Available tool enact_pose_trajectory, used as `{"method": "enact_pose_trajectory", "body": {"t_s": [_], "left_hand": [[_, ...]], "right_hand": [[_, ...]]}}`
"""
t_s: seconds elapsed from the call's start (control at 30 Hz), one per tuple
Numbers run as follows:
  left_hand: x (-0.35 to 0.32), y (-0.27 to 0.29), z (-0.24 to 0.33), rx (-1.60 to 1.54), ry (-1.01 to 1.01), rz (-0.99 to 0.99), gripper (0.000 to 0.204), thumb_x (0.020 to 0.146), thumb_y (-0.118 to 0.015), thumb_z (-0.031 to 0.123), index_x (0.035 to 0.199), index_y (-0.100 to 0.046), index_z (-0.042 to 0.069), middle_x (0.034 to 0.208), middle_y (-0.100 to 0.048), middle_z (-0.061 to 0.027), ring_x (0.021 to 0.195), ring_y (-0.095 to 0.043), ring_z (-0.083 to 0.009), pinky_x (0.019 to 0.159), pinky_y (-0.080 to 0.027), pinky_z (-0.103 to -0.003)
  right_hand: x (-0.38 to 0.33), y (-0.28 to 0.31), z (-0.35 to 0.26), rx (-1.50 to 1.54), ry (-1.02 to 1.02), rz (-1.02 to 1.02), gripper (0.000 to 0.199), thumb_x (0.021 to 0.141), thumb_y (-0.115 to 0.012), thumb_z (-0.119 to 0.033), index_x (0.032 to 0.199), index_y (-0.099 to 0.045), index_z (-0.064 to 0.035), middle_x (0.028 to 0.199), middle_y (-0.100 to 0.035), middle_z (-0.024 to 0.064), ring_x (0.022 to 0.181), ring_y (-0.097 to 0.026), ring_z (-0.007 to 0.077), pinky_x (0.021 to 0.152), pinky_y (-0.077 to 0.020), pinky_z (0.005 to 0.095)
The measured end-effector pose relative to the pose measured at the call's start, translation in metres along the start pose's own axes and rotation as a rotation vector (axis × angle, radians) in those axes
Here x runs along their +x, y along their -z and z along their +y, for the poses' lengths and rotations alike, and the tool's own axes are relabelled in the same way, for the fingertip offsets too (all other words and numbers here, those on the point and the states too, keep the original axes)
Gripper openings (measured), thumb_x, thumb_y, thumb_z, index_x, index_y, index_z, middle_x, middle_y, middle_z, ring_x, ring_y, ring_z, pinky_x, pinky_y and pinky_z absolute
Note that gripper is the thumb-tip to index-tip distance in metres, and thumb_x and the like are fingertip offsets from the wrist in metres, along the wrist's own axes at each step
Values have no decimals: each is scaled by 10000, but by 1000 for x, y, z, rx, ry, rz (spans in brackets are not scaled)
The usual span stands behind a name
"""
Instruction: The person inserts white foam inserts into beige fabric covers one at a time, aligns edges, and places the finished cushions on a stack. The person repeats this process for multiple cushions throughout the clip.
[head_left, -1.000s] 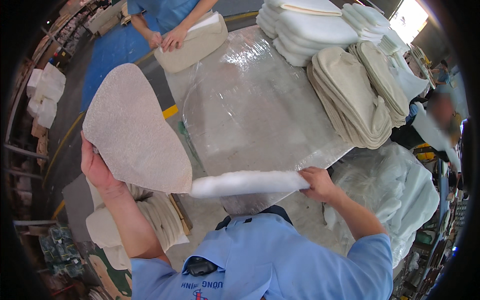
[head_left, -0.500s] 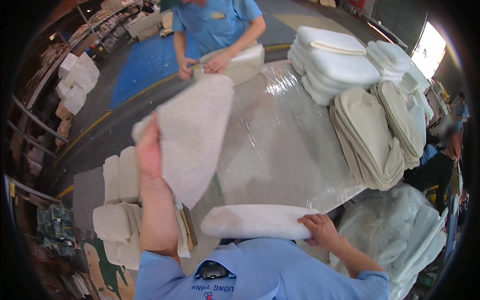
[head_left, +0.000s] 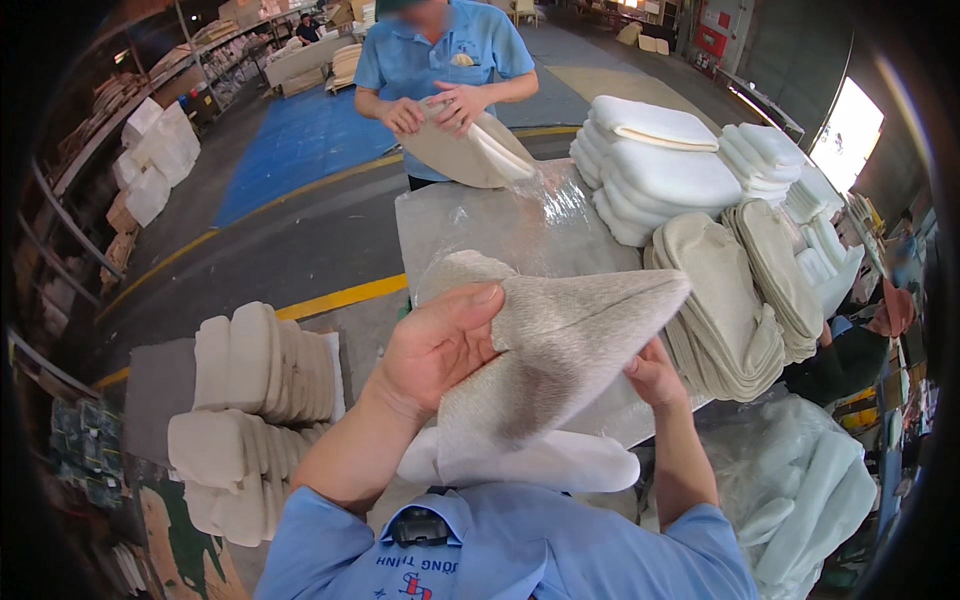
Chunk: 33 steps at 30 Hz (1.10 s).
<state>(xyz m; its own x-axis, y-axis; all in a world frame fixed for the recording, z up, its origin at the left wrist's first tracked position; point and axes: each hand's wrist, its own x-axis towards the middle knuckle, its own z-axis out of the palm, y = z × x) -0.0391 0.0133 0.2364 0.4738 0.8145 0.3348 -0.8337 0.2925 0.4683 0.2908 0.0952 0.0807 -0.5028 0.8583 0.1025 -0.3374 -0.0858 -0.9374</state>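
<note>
A beige-grey fabric cushion cover (head_left: 560, 340) is held up in front of my chest, creased and folded to a point on its right. My left hand (head_left: 440, 350) grips its left side, thumb on top, the other fingers partly behind the cloth. At the cover's right edge is my right hand (head_left: 658, 376), closed on the cloth with some fingertips hidden. Below the cover, a white padded cushion (head_left: 580, 462) lies against my belly at the near table edge, touched by neither hand.
The plastic-wrapped table (head_left: 450, 215) carries stacked white cushions (head_left: 665, 170) and beige covers (head_left: 705, 300) on the right. Beige cushions (head_left: 265, 360) are piled at left. Across the table a co-worker (head_left: 450, 60) handles a beige cushion (head_left: 470, 145). Clear plastic wrap (head_left: 790, 490) heaps at near right.
My left hand has brought the cover nearer and to the right, turning it. My right hand has left the white cushion and risen to the cover. The co-worker has lifted their cushion.
</note>
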Motion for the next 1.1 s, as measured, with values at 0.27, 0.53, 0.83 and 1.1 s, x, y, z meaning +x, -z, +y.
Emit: {"method": "enact_pose_trajectory", "body": {"t_s": [0.27,0.53,0.83,1.1], "left_hand": [[-12,7,-8,-149,193,-35,580,1111,-522,337,1530,-460,-60,1501,-592,-180,1313,-638,-288,1153,-478,-429],[-88,58,-92,-175,33,359,415,1061,-629,219,1408,-615,-7,1321,-713,-115,1233,-684,-241,1119,-522,-413],[-154,65,-136,-25,83,406,328,1068,-657,261,1288,-702,22,1226,-733,-41,1095,-672,-136,981,-513,-288],[-191,56,-136,590,-41,974,241,1078,-599,175,1103,-739,-20,980,-723,0,922,-603,-60,805,-486,-251]], "right_hand": [[6,6,-15,46,114,140,231,1019,-702,-111,1225,-747,-17,1175,-780,42,1128,-701,156,1020,-504,342],[-62,-50,-188,-1088,76,137,245,927,-771,-100,1126,-729,38,956,-681,34,865,-620,141,816,-480,288],[8,-131,-115,-558,-366,-414,204,1057,-674,-169,999,-732,18,850,-732,94,811,-725,210,776,-585,348],[15,-212,93,-222,-627,-330,431,1114,-569,-436,1296,-605,-47,1195,-698,117,979,-722,211,833,-589,357]]}}
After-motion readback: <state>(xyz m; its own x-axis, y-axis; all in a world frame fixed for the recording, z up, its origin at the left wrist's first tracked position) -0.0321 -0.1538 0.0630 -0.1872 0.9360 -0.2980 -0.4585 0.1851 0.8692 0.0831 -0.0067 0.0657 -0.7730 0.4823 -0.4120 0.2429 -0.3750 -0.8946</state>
